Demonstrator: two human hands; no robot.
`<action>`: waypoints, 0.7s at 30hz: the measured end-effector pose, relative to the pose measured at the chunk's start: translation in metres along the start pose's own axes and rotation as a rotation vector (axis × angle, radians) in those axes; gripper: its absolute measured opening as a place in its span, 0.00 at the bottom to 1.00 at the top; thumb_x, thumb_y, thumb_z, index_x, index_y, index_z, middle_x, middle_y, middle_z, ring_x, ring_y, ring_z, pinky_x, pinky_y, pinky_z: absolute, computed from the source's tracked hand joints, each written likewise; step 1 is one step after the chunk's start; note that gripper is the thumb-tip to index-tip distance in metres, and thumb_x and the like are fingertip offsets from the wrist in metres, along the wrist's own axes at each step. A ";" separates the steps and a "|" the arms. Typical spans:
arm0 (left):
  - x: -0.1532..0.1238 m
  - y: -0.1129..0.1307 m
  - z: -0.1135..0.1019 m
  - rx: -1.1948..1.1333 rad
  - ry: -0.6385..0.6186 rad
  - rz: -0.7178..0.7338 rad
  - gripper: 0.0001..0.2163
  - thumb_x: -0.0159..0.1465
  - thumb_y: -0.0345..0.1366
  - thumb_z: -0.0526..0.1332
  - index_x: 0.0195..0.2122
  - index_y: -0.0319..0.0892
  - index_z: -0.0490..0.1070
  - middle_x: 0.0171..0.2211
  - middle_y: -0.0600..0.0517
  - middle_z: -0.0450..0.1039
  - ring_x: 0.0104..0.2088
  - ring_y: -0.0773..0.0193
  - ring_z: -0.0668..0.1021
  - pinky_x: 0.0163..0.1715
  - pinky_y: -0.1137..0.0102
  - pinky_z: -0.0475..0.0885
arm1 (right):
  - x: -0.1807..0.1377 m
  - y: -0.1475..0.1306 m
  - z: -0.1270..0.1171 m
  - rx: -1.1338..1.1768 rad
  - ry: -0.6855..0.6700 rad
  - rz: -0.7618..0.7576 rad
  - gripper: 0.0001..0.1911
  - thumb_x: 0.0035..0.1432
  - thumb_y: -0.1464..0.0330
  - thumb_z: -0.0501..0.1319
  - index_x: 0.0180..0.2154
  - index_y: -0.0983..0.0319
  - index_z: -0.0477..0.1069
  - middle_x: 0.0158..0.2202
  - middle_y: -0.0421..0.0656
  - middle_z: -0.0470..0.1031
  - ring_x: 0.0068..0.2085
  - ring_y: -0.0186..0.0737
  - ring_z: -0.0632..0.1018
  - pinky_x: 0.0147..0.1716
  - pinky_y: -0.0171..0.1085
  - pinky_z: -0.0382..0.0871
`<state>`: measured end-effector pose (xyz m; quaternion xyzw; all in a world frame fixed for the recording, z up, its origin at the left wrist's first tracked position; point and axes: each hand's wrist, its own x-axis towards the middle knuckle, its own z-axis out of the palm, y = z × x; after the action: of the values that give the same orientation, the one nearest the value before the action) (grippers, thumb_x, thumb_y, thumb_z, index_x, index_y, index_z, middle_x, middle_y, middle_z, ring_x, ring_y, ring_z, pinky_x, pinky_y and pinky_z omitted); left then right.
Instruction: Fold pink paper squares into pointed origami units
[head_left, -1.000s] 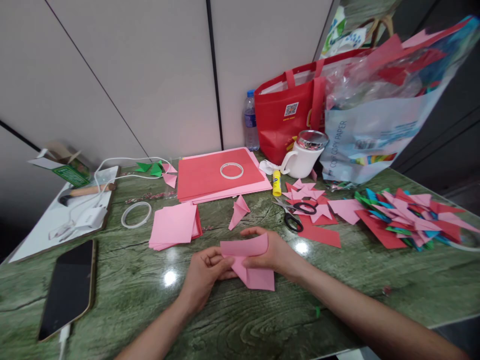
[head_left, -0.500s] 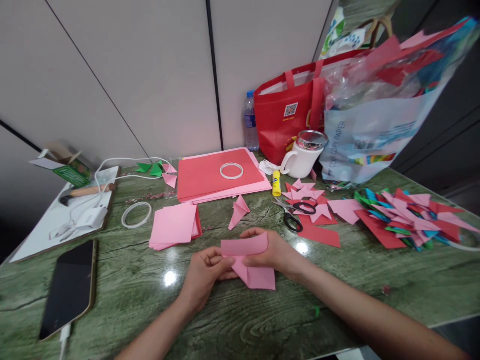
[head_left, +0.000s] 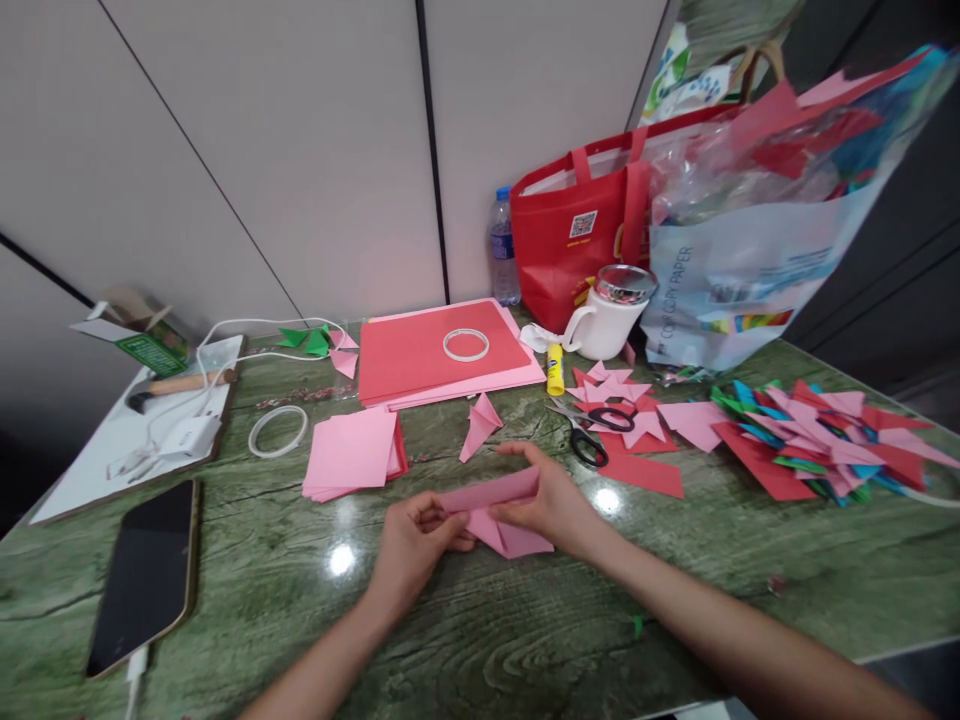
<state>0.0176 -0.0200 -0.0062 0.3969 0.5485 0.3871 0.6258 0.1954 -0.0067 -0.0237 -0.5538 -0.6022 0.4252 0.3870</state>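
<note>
A partly folded sheet of pink paper [head_left: 491, 491] is held between both hands above the table, its upper flap standing and a creased corner pointing towards me. My left hand [head_left: 420, 535] pinches the left edge with thumb and fingers. On the right side, my right hand [head_left: 544, 505] grips the sheet, its thumb in front and one finger stretched out beyond it. Just past the hands lies a small folded pink paper piece [head_left: 480, 427]. To their left sits a stack of pink squares [head_left: 351, 452] with red sheets under it.
Scissors [head_left: 587, 445] and a yellow glue stick [head_left: 555, 370] lie beyond my right hand, beside folded pink stars [head_left: 611, 385]. Farther right is a pile of coloured folded pieces [head_left: 817, 435]. A white mug [head_left: 604, 325] stands behind. At left are a phone [head_left: 146, 575] and tape roll [head_left: 277, 432].
The pink paper has tilted, so its upper flap and lower part look narrower. My right hand's fingers have lifted and spread a little, while my left hand keeps its pinch.
</note>
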 end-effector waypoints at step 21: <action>0.002 -0.006 -0.003 0.145 0.189 0.160 0.13 0.45 0.35 0.69 0.28 0.40 0.66 0.16 0.59 0.67 0.11 0.70 0.70 0.09 0.78 0.63 | -0.015 0.011 -0.015 -0.748 -0.310 -0.924 0.16 0.61 0.68 0.53 0.51 0.63 0.64 0.45 0.49 0.72 0.44 0.42 0.71 0.39 0.39 0.71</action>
<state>0.0156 -0.0205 -0.0132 0.4455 0.5980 0.4309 0.5082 0.2146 -0.0197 -0.0292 -0.2657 -0.9377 0.0488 0.2186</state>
